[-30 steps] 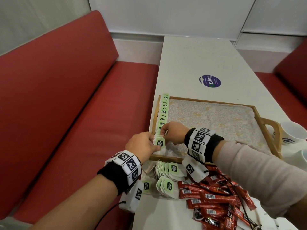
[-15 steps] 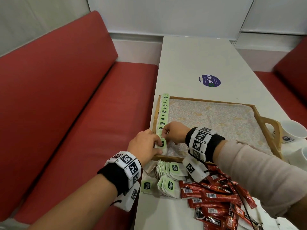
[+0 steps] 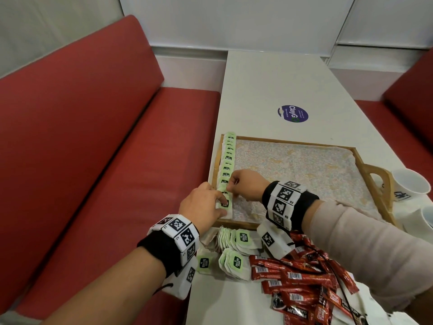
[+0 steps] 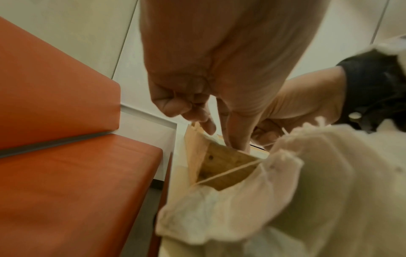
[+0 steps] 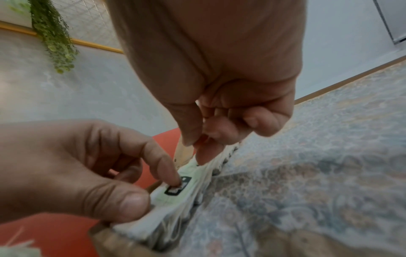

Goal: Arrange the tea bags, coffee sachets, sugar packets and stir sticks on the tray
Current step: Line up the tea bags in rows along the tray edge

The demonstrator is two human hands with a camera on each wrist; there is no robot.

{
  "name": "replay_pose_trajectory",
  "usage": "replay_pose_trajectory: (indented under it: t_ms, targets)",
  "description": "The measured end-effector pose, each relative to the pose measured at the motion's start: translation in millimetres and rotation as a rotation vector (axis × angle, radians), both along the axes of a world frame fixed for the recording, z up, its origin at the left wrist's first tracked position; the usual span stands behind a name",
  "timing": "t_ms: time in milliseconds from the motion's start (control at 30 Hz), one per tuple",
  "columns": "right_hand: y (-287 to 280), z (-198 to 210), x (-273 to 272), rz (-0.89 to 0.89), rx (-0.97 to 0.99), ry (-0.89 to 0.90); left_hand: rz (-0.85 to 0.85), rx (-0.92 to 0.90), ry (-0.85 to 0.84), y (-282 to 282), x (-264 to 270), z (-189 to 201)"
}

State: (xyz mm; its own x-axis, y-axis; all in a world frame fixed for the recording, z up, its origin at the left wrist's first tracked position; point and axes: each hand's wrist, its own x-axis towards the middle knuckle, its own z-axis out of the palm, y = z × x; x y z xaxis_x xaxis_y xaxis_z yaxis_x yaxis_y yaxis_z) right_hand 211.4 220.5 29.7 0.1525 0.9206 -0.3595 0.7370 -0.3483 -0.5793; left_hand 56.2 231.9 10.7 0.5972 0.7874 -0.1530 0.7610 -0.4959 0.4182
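Observation:
A wooden tray [image 3: 293,143] with a floral liner lies on the white table. A row of green-tagged tea bags [image 3: 228,158] runs down its left edge. At the row's near end my left hand [image 3: 222,202] holds one tea bag [image 3: 226,208], index fingertip on its tag and thumb at its near edge. In the right wrist view the same tea bag [image 5: 186,194] lies under my left hand [image 5: 156,193]. My right hand [image 3: 232,187] pinches that bag's far edge between thumb and forefinger, seen close in its own view [image 5: 197,147]. More tea bags [image 3: 236,261] and red coffee sachets [image 3: 297,285] lie in front of the tray.
Two white paper cups [image 3: 410,184] stand right of the tray's handle. A round purple sticker [image 3: 293,113] is on the table beyond the tray. A red bench [image 3: 93,160] runs along the left; another red seat is at the right. Most of the tray's liner is bare.
The tea bag held up between both hands has been laid down at the near end of the row. My left index finger now covers its tag.

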Motion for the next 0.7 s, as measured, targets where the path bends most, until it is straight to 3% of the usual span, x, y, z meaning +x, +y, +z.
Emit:
replay_pose_trajectory:
  t_ms: [233, 500, 700]
  targets:
    - [-5.8, 1.0, -1.8, 0.103, -0.104, 0.014, 0.004, -0.037, -0.003, 2.5, -0.1, -0.8]
    - [-16.0, 13.6, -5.7, 0.078, -0.078, 0.027, 0.117, -0.066, -0.19, -3.8, -19.6, 3.2]
    - [-38.5, 26.0, -13.2, 0.06, -0.044, 0.048, 0.118, -0.107, -0.093, -16.9, -42.8, 1.6]
